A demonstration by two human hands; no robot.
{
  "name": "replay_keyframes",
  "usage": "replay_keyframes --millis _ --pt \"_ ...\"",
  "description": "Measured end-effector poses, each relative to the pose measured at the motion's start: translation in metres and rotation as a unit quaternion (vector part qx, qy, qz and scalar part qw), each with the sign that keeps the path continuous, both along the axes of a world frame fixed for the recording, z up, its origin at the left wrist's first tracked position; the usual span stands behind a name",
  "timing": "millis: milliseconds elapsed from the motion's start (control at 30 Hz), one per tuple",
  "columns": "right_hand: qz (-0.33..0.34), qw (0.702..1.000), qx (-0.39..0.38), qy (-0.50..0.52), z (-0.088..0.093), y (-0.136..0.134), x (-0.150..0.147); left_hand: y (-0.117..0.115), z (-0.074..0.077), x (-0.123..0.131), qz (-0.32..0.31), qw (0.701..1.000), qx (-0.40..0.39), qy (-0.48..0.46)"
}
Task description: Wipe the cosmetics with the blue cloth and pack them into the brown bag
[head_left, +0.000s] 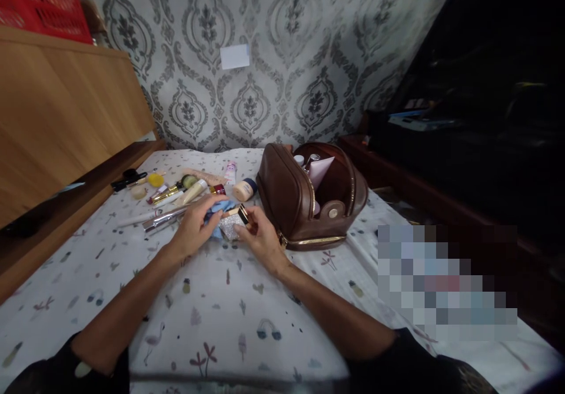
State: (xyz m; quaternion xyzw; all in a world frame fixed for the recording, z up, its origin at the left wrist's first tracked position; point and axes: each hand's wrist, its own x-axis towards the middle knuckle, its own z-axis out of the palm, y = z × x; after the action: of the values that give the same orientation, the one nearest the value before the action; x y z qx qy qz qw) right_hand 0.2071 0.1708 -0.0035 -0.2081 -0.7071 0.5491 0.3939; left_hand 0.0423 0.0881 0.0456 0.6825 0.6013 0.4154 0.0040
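Observation:
In the head view my left hand (196, 228) is closed on a crumpled light-blue cloth (215, 210). My right hand (263, 236) grips a small glittery silver cosmetic item (230, 227) with a black and gold end (243, 214); its exact kind is unclear. The cloth touches the item's left side. Just beyond the hands lies a jar with a dark blue lid (245, 189). To the right stands a brown cosmetic bag (282, 197), unzipped, with a pale pink tube (321, 172) and other containers inside.
Several makeup tubes and brushes lie on the left, among them a silver tube (163, 221) and a yellow sponge (156, 180). A patterned white sheet (212, 323) covers the surface. A wooden panel (66, 94) rises at left, a patterned wall (273, 88) behind.

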Motion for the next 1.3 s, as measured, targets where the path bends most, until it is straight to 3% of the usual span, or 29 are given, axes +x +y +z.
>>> replay_keyframes --millis 167,367,500,667,800,967,1167,1300 --pt "-0.03 0.994 0.094 -0.04 0.009 -0.005 0.008 -0.006 -0.002 0.014 -0.014 0.974 0.088 0.208" --pt "-0.03 0.997 0.067 -0.019 0.01 -0.004 0.006 -0.006 -0.002 0.013 -0.01 0.942 0.13 0.308" --pt "-0.022 1.0 0.0 0.022 0.009 -0.001 0.004 -0.005 -0.004 0.005 0.013 0.955 0.102 0.278" --pt "-0.017 0.996 -0.076 0.053 0.007 0.001 0.002 -0.002 -0.004 0.002 0.019 0.99 0.042 0.13" --pt "0.01 0.988 -0.126 0.088 0.003 0.001 0.0 0.0 -0.001 0.003 0.018 0.999 0.012 0.026" --pt "0.009 0.989 -0.133 0.069 0.002 0.005 -0.001 0.003 -0.004 0.001 0.008 1.0 -0.025 -0.011" --pt "-0.015 0.998 -0.052 0.025 0.004 0.008 0.001 0.004 -0.007 0.0 0.002 1.0 -0.013 -0.017" --pt "-0.01 0.995 -0.093 0.042 0.001 0.008 0.0 0.003 -0.006 0.0 0.014 0.999 -0.029 -0.017"
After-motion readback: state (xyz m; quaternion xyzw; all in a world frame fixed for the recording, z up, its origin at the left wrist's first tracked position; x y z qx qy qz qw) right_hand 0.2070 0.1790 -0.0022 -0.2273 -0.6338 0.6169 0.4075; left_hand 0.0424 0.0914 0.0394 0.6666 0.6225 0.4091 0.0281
